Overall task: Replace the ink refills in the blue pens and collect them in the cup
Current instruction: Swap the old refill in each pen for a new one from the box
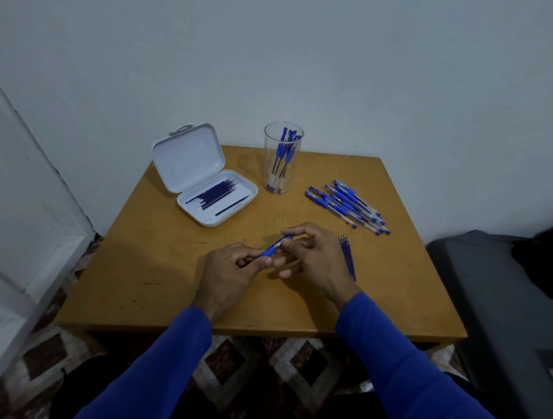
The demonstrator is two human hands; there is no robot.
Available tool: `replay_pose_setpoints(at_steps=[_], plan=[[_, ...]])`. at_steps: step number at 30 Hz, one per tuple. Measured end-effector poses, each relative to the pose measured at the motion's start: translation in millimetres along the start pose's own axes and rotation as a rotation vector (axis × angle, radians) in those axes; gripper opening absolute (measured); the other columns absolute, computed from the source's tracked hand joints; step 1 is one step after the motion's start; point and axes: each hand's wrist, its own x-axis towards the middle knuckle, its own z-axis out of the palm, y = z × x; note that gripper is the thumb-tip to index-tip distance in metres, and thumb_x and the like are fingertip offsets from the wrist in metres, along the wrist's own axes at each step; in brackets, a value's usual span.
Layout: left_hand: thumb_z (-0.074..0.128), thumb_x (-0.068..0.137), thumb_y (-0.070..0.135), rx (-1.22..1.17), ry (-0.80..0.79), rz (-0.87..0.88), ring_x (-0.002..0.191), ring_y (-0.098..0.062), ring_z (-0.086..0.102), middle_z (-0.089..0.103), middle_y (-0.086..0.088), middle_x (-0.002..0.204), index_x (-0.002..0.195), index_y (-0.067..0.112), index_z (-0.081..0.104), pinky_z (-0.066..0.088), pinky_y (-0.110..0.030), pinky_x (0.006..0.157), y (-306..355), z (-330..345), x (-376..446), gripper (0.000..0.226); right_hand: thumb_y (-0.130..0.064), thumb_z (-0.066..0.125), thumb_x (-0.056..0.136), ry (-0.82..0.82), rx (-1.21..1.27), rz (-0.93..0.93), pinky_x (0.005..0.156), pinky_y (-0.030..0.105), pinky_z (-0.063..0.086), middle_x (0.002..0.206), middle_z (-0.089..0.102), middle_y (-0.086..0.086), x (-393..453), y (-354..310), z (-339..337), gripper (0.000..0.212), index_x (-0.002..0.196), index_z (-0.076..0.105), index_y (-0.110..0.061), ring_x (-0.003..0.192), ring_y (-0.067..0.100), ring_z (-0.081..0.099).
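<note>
Wooden table [144, 274], open refill case [217, 206], cup [283, 157], loose pens [348, 205], refills [348, 256]

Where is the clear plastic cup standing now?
In the head view, the clear plastic cup stands at the table's far edge, between the open white plastic case on its left and the loose blue pens on its right.

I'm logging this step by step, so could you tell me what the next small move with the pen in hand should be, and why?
Probably keep working the pen apart or together at its middle: the left hand grips the blue grip end and the right hand pinches the other end. Whether its refill is old or new cannot be told. Fresh refills lie in the white case; finished pens stand in the cup.
</note>
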Motion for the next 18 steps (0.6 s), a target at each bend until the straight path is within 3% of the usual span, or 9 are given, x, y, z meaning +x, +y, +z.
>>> replay_pose_setpoints(at_steps=[4, 14, 18], plan=[[0.082, 0.081, 0.025, -0.003, 0.015, 0.03, 0.07, -0.011, 0.063, 0.069, 0.014, 0.076, 0.095, 0.036, 0.075, 0.048, -0.018, 0.058, 0.7, 1.1, -0.1, 0.019, -0.001, 0.058, 0.1, -0.006, 0.027, 0.01, 0.059, 0.032, 0.062, 0.086, 0.076, 0.017, 2.6, -1.1, 0.6, 0.015, 0.113, 0.064, -0.005, 0.075, 0.031, 0.076], [0.084, 0.08, 0.021, 0.039, 0.046, 0.079, 0.071, -0.01, 0.064, 0.067, 0.014, 0.072, 0.093, 0.03, 0.076, 0.045, -0.012, 0.057, 0.8, 0.8, -1.1, 0.018, -0.002, 0.058, 0.1, -0.068, -0.047, 0.007, 0.063, 0.032, 0.063, 0.088, 0.076, 0.014, 6.1, -3.9, -1.0, 0.016, 0.115, 0.064, -0.006, 0.077, 0.028, 0.076], [0.079, 0.084, 0.028, 0.1, 0.039, 0.101, 0.075, -0.009, 0.064, 0.068, 0.015, 0.077, 0.096, 0.033, 0.075, 0.047, -0.014, 0.06, 2.1, 0.7, -0.1, 0.013, -0.007, 0.061, 0.099, -0.075, -0.044, 0.003, 0.062, 0.036, 0.064, 0.087, 0.077, 0.013, 3.9, -6.4, 2.0, 0.016, 0.115, 0.061, -0.01, 0.078, 0.03, 0.076]])
